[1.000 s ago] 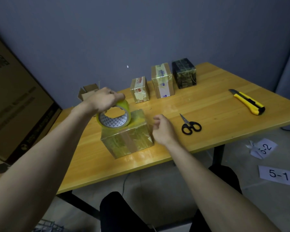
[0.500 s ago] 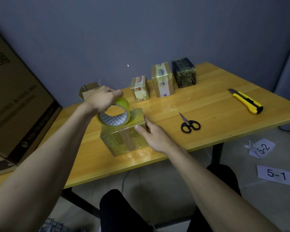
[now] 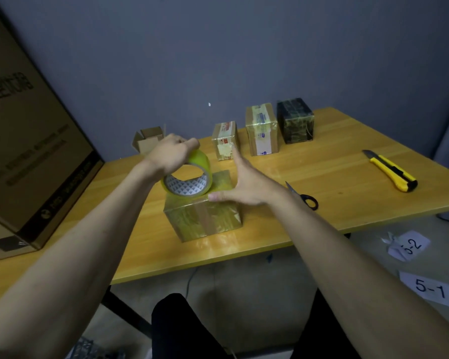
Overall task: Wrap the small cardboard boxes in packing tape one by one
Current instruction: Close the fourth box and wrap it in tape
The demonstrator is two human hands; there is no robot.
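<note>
A moment ago the right hand [image 3: 246,183] lay against the near side of the box [image 3: 205,216]; now it has risen to the top, flat and open, fingers straight, thumb along the near top edge, pressing the tape down there. The left hand [image 3: 170,155] still has its grip closed round the roll of tape [image 3: 188,177], which stands tilted on the box's top at the left. This looks like smoothing a fresh band across the top before the roll is drawn on or the strip is cut, so this box seems close to finished. The box sits on the tabletop [image 3: 322,177] near the front edge, between the two forearms. It is already glossy all over with yellowish film, wrinkled and shiny on the near faces, with a plain brown stripe running down the front. Three wrapped boxes [image 3: 261,130] stand in a row at the back by the wall, one of them dark, and a small open carton [image 3: 148,138] sits behind the left hand. The scissors [image 3: 305,196] lie just right of the right wrist, and a yellow knife [image 3: 392,171] lies well apart on the right.
</note>
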